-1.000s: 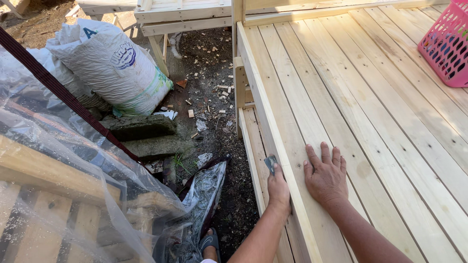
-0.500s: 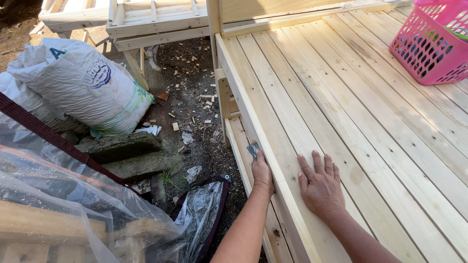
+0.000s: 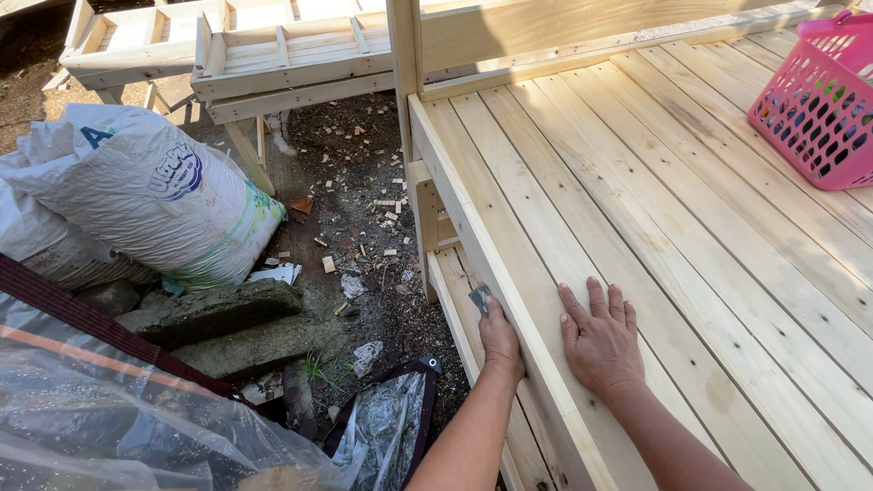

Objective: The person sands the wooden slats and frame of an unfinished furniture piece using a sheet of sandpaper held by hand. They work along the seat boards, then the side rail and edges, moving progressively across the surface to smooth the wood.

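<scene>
Left hand (image 3: 500,338) is closed around a small grey piece of sandpaper (image 3: 480,299), pressing it against the outer side face of the edge board (image 3: 473,236) of the slatted wooden platform (image 3: 691,236). Sandpaper sits just below the top edge of that board, at the near end of its run.

Right hand (image 3: 600,344) lies open and flat, palm down, fingers spread, on the 1st slat just beside the edge board. It holds nothing and looks to be bracing.

Judgement: step in hand is smoothing the side face of the edge board. The next move calls for steady pressure along the grain, toward the upright post (image 3: 406,73), with the brace hand shifting along to match.

Nearby: pink plastic basket (image 3: 818,100) on the platform, far right. On the ground to the left, a white sack (image 3: 155,205), stone blocks (image 3: 218,314), wood chips, clear plastic sheeting (image 3: 109,409).
</scene>
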A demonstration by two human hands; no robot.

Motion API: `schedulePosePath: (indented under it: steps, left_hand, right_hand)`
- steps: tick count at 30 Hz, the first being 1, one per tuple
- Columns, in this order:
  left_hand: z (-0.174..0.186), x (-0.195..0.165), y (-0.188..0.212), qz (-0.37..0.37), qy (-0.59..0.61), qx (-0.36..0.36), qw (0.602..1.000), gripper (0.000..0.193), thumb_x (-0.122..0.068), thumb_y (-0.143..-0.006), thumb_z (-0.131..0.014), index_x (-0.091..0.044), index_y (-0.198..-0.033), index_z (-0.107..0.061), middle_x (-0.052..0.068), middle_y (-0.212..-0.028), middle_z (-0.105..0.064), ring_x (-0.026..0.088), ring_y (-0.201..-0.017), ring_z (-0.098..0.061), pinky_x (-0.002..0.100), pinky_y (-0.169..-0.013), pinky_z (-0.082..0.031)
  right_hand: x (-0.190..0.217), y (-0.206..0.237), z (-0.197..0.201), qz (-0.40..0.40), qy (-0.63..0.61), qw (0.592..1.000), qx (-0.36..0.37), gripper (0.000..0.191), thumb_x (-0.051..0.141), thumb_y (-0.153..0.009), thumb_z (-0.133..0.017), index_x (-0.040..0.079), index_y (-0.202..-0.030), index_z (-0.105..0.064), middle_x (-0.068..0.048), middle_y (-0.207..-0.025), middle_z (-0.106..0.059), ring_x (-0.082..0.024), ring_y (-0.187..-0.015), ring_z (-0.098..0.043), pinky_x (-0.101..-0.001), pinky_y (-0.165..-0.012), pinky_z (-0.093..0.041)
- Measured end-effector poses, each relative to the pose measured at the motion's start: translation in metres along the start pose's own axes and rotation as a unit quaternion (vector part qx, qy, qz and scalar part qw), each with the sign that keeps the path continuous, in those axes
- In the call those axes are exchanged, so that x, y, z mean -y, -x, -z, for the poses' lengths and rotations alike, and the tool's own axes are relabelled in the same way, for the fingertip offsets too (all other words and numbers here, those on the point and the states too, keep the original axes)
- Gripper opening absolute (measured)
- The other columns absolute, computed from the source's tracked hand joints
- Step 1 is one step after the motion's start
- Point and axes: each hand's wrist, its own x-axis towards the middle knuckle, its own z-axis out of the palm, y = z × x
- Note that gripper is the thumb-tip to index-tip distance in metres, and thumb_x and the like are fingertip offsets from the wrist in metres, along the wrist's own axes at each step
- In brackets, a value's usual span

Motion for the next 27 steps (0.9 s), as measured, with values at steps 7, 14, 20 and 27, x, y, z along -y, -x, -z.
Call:
schedulePosePath:
  steps: [7,14,20,27]
  left_hand:
    - [0.018,0.074,0.085,-0.093,0.019,0.06,0.994,0.059,-0.034,-0.105,-0.032,-0.023,-0.162,-0.023,0.008,-0.161,-0.043,0.021,-0.143,-0.05,0.033,-0.116,-0.041]
    - [-0.005,-0.028,-0.043,-0.009,-0.037,0.011,0.999,0.059,-0.042,-0.105,-0.035,-0.011,-0.156,-0.039,0.017,-0.146,-0.059,0.027,-0.128,-0.06,0.036,-0.108,-0.046]
    - [-0.013,-0.025,-0.025,-0.049,-0.003,0.034,0.998,0.059,-0.04,-0.105,-0.036,-0.011,-0.157,-0.037,0.011,-0.152,-0.056,0.023,-0.135,-0.057,0.034,-0.113,-0.043]
    - [-0.013,-0.037,-0.05,-0.091,-0.062,0.037,0.993,0.06,-0.039,-0.103,-0.037,-0.02,-0.16,-0.033,0.002,-0.159,-0.046,0.019,-0.141,-0.049,0.031,-0.117,-0.035]
  right_hand:
    - [0.012,-0.041,-0.005,-0.003,0.017,1.0,0.001,0.054,0.044,-0.101,-0.035,0.039,-0.155,-0.04,-0.012,-0.165,-0.029,-0.038,-0.152,-0.021,-0.0512,-0.123,-0.014]
    - [0.017,-0.058,-0.01,-0.028,0.012,0.999,0.011,0.054,0.045,-0.101,-0.034,0.039,-0.154,-0.041,-0.009,-0.165,-0.029,-0.033,-0.153,-0.021,-0.0493,-0.124,-0.013]
    - [0.019,-0.069,-0.014,-0.037,0.01,0.999,-0.002,0.054,0.045,-0.101,-0.037,0.037,-0.154,-0.041,-0.009,-0.164,-0.03,-0.033,-0.152,-0.022,-0.0496,-0.123,-0.014]
    - [0.021,-0.08,-0.015,-0.051,-0.004,0.999,-0.011,0.054,0.044,-0.1,-0.038,0.036,-0.154,-0.043,-0.009,-0.164,-0.031,-0.034,-0.152,-0.023,-0.0493,-0.123,-0.015]
